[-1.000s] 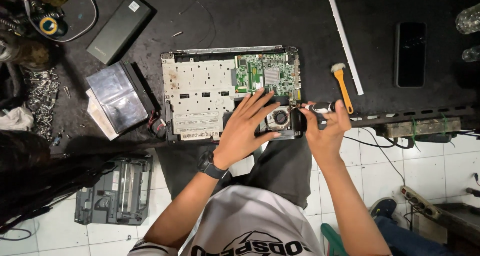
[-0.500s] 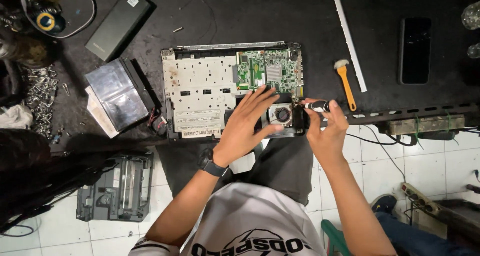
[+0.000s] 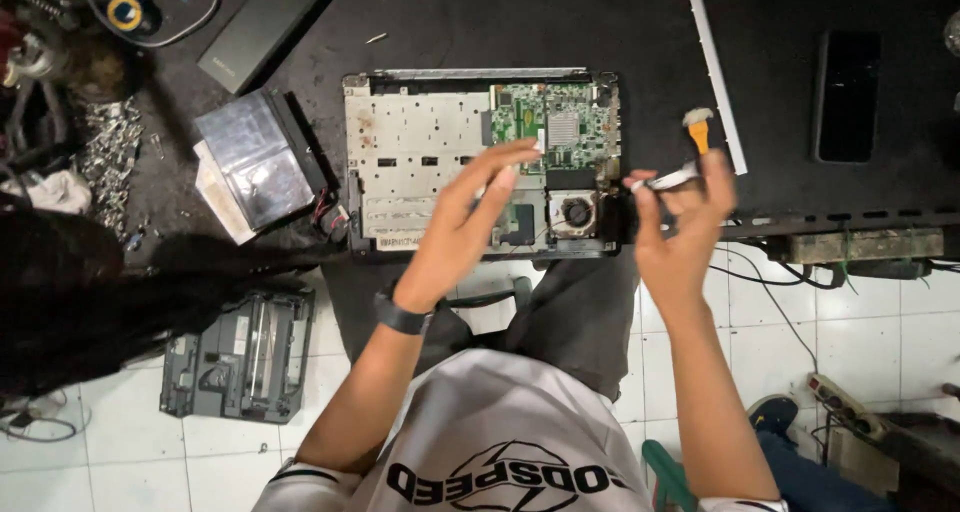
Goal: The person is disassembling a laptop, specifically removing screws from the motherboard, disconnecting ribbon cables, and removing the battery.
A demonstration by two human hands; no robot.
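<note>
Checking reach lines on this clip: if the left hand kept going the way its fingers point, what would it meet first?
The left hand points up and right over the opened laptop. Going on, its fingertips would likely meet the green circuit board first, though its height above the board is unclear.

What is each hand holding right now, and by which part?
The right hand pinches a small silvery tool near its middle, between thumb and fingertips. The left hand holds nothing, fingers spread above the opened laptop.
</note>
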